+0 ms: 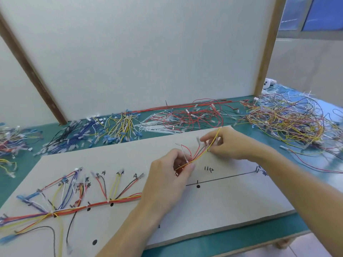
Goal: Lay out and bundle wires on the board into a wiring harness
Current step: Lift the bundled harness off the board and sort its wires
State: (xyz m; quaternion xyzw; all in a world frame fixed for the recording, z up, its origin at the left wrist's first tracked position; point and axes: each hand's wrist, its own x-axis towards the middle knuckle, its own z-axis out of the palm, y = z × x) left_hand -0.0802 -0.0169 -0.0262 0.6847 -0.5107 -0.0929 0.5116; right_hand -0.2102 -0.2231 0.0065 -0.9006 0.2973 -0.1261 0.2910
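Note:
A pale harness board [213, 206] lies on the green table, marked with black lines, dots and handwriting. A wire bundle [118, 199] of red, orange and yellow wires runs along it, with branches fanning up at the left. My left hand [167, 180] pinches the bundle near a white cable tie [186, 158] and lifts it off the board. My right hand [230, 143] pinches the loose wire ends, among them a yellow wire [213, 141] that sticks up past the fingers.
Sorted wire piles line the board's far edge: black and blue [70, 138], yellow [122, 127], white cable ties [157, 123], red [196, 115]. A tangled mixed heap [289, 119] sits at the right. More wires [11, 141] lie far left. A white partition [148, 52] stands behind.

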